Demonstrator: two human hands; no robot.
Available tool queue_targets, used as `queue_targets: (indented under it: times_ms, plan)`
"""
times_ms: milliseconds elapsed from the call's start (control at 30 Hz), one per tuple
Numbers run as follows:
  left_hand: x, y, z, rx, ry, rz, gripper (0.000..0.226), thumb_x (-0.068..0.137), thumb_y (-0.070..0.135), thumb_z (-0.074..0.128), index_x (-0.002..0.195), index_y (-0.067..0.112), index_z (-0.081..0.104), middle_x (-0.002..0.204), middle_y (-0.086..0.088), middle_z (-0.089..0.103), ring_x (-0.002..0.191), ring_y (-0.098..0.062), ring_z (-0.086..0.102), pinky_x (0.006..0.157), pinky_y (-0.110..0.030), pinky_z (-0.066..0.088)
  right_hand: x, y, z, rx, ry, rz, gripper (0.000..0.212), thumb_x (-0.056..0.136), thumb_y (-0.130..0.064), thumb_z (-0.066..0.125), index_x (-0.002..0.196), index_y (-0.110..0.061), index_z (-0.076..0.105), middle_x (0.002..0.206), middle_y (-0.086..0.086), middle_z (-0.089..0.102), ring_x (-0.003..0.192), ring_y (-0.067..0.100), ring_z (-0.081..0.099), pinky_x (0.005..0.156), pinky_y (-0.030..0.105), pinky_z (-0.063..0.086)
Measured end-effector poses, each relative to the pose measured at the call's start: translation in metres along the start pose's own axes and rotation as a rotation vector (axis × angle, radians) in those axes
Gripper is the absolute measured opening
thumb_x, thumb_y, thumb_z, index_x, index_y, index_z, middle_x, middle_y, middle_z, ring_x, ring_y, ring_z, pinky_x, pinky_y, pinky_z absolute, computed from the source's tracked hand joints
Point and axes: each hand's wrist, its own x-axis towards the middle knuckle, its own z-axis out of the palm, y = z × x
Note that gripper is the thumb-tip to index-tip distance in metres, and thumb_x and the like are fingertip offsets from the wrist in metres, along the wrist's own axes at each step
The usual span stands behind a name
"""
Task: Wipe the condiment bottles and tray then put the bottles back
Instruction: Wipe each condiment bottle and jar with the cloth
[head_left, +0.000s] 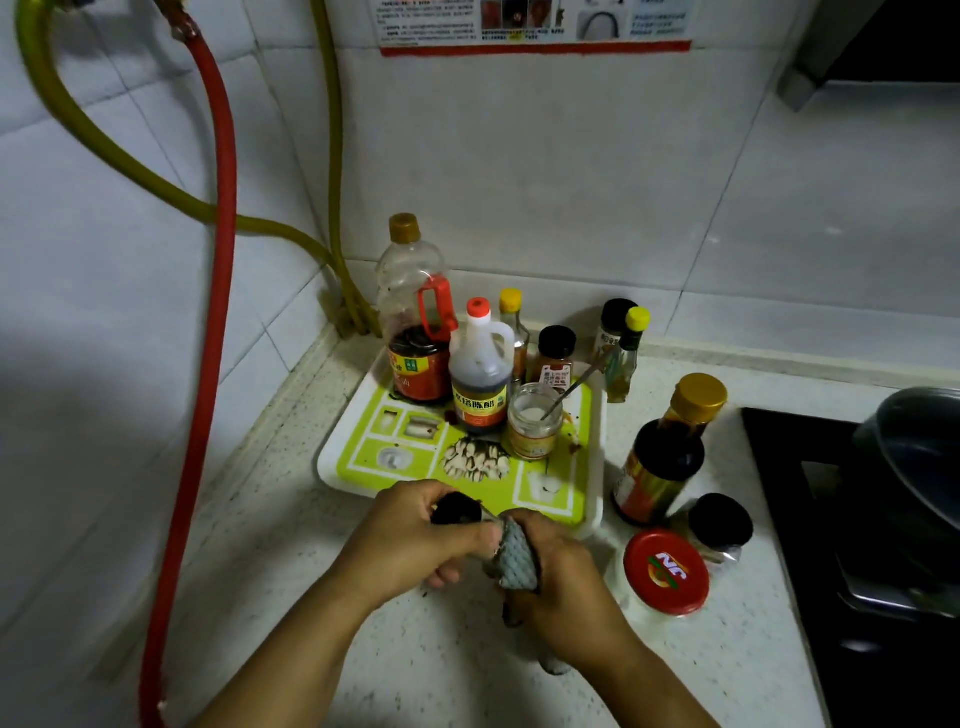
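Observation:
My left hand (410, 540) grips a small black-capped bottle (456, 509) just in front of the green and white tray (363, 457). My right hand (561, 577) presses a grey cloth (517, 558) against that bottle. On the tray stand a tall soy sauce bottle (415, 332), a vinegar jug with a red cap (479, 374), an open jar with a spoon (534, 421) and several small spice bottles. To the tray's right, on the counter, stand a dark gold-capped bottle (665, 457), a black-lidded jar (719, 525) and a red-lidded jar (666, 571).
A black stove (831, 519) with a grey pot (914, 452) fills the right side. Red hose (218, 270) and yellow-green hoses (332, 156) run down the tiled wall at the left. The speckled counter (270, 545) extends left and toward me.

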Motion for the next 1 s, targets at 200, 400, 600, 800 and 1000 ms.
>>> queue_targets:
  times_ms: [200, 400, 600, 800, 1000]
  plan:
    - [0.001, 0.005, 0.019, 0.059, 0.127, -0.040, 0.028, 0.072, 0.037, 0.077, 0.078, 0.012, 0.066, 0.049, -0.002, 0.060, 0.040, -0.015, 0.054, 0.043, -0.023, 0.043, -0.009, 0.003, 0.001, -0.154, 0.067, 0.069, 0.062, 0.080, -0.021, 0.063, 0.137, -0.019, 0.039, 0.126, 0.001, 0.053, 0.113, 0.021, 0.053, 0.091, 0.026, 0.044]
    - [0.003, 0.011, 0.046, 0.272, 0.143, 0.205, 0.034, 0.066, 0.039, 0.081, 0.089, 0.020, 0.065, 0.077, 0.005, 0.068, 0.070, -0.010, 0.065, 0.062, -0.028, 0.054, -0.021, 0.009, -0.006, -0.152, 0.217, 0.306, 0.059, 0.079, -0.012, 0.064, 0.134, -0.014, 0.042, 0.116, 0.005, 0.063, 0.102, 0.021, 0.060, 0.078, 0.021, 0.044]
    - [0.007, 0.002, 0.054, 0.344, 0.043, 0.324, 0.036, 0.071, 0.027, 0.080, 0.096, 0.038, 0.057, 0.096, 0.016, 0.064, 0.093, -0.001, 0.060, 0.077, -0.014, 0.050, -0.039, 0.008, -0.033, 0.067, 0.333, 0.418, 0.031, 0.066, 0.009, 0.062, 0.073, -0.021, 0.058, 0.062, -0.003, 0.061, 0.050, 0.013, 0.057, 0.040, 0.015, 0.041]
    - [0.025, -0.021, 0.062, 0.620, -0.052, 0.319, 0.046, 0.076, 0.018, 0.074, 0.117, 0.031, 0.056, 0.119, 0.006, 0.051, 0.110, -0.016, 0.055, 0.091, -0.026, 0.046, -0.059, 0.005, -0.049, 0.143, 0.500, 0.408, 0.020, 0.075, 0.001, 0.065, 0.068, -0.010, 0.050, 0.053, 0.002, 0.054, 0.042, 0.007, 0.053, 0.034, 0.013, 0.037]
    - [0.041, -0.029, 0.087, 0.838, -0.205, 0.373, 0.060, 0.080, 0.015, 0.061, 0.136, 0.030, 0.044, 0.136, 0.006, 0.041, 0.123, -0.019, 0.048, 0.097, -0.032, 0.044, -0.067, 0.000, -0.055, 0.245, 0.439, 0.388, 0.007, 0.087, -0.007, 0.053, 0.091, -0.008, 0.047, 0.076, 0.006, 0.047, 0.052, -0.002, 0.046, 0.040, 0.010, 0.040]
